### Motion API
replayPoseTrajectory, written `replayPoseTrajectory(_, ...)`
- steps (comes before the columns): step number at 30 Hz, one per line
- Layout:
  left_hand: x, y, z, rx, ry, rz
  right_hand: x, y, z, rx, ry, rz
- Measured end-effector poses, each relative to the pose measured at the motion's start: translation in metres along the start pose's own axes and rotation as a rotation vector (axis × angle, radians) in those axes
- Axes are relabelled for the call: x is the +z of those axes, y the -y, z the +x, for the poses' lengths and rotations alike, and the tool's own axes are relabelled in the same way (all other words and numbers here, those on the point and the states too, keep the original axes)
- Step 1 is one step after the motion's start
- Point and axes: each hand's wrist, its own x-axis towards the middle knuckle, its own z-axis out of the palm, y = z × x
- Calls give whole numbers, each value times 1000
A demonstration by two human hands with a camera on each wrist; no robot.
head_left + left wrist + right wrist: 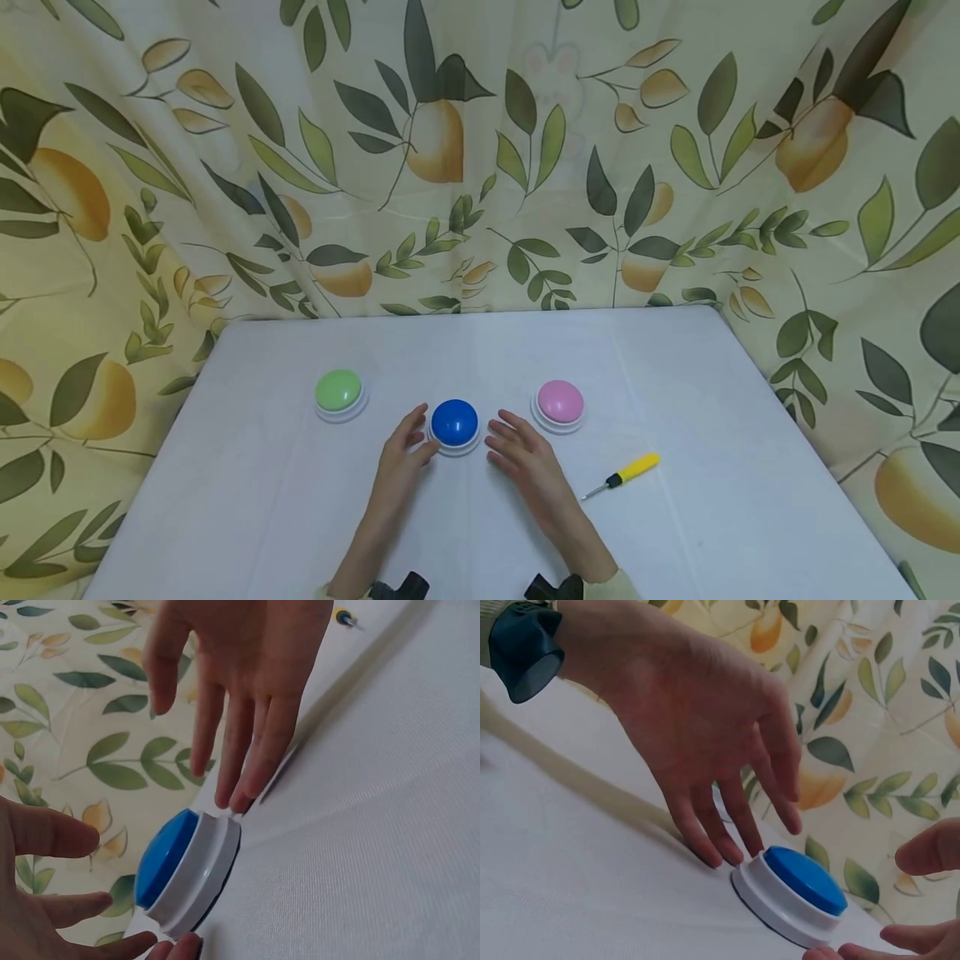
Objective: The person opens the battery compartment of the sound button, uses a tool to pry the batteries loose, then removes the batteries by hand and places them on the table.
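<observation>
The blue button (454, 422) sits on the tabletop (300, 500) between both hands; left hand (405, 454) and right hand (521, 454) flank it, each grip apart, fingertips at its white base.

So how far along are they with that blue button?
Nothing looks finished: the round blue push button sits flat on the white table between the green button and the pink one. In hand: the left hand and right hand flank its white base, fingertips touching. The yellow-handled screwdriver lies untouched.
</observation>
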Motion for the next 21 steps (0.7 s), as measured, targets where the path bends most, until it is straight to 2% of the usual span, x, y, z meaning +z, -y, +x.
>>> replayPoseTrajectory(7, 7, -2, 3, 0, -8, 54, 4, -3, 5, 0, -6, -36)
replayPoseTrajectory(10, 10, -1, 6, 9, -19, 88, 5, -5, 7, -12, 4, -100)
replayPoseTrajectory(15, 15, 5, 11, 43, -27, 121, 6, -8, 6, -30, 6, -216)
replayPoseTrajectory(21, 22, 8, 11, 88, -53, 173, 9, -8, 5, -34, -20, -269)
